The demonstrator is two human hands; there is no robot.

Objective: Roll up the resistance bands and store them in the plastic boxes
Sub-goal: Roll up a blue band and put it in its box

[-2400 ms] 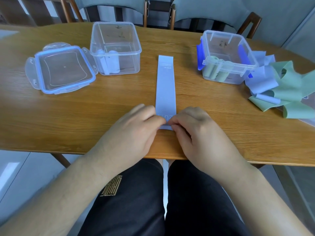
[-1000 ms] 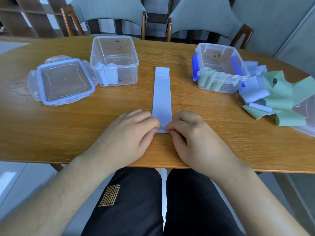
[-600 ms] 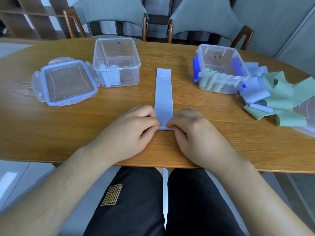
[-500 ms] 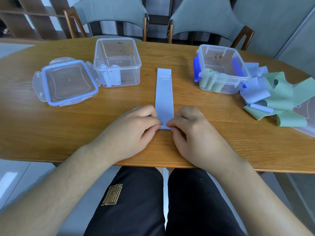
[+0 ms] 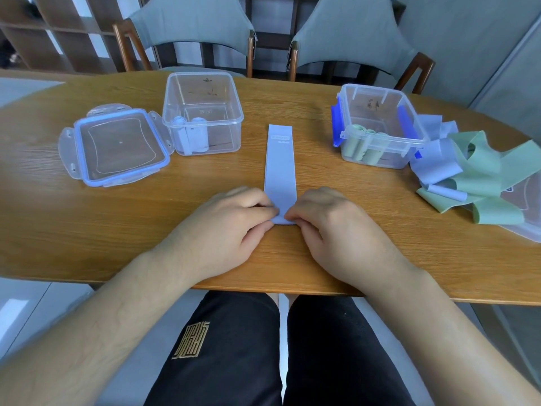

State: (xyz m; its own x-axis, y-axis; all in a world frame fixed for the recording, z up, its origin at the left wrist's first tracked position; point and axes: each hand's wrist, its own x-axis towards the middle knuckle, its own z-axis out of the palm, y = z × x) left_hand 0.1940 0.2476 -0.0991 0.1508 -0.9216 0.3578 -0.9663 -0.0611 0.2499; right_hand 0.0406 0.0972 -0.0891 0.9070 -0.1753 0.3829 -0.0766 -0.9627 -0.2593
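Observation:
A pale blue resistance band (image 5: 280, 165) lies flat on the wooden table (image 5: 87, 224), running straight away from me. My left hand (image 5: 225, 232) and my right hand (image 5: 336, 232) pinch its near end from either side with curled fingertips. The near edge looks slightly curled under my fingers. An open clear box (image 5: 203, 112) at the back left holds rolled blue bands (image 5: 190, 136). A second clear box with blue clips (image 5: 377, 124) at the back right holds rolled green bands (image 5: 363, 145).
A clear lid with a blue seal (image 5: 117, 148) lies left of the left box. At the right edge a loose heap of green and blue bands (image 5: 474, 177) covers part of another lid (image 5: 527, 224). Two chairs stand behind the table.
Both hands stay at the band's near end and have worked it slightly. My head has shifted a little, so the scene sits differently in the frame.

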